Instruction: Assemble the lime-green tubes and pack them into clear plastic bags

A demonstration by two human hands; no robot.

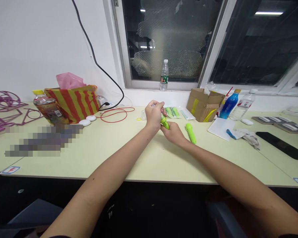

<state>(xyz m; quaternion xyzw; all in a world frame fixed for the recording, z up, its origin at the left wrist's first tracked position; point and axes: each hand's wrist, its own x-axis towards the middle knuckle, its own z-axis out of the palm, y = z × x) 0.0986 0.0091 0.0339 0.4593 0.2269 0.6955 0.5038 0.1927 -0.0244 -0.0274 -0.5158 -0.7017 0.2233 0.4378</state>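
Observation:
Above the middle of the table, my left hand (154, 115) is closed around the upper part of a bright green plastic stick (165, 122). Its fingers curl over the top and hide much of it. Just below and to the right, my right hand (173, 133) grips the lower part of the same stick, thumb and fingers together. A second bright green stick with a rounded head (191, 133) lies on the table right of my hands. Behind them are clear packets with green pieces inside (172, 112) and a small yellow ring (138, 119).
An opened cardboard box (204, 105) stands at the back right, near a blue bottle (228, 104) and a clear bottle (242, 105). To the left are a striped bag (75, 105), a drink bottle (49, 107) and a red cable (115, 115). A black phone-like slab (281, 145) lies right.

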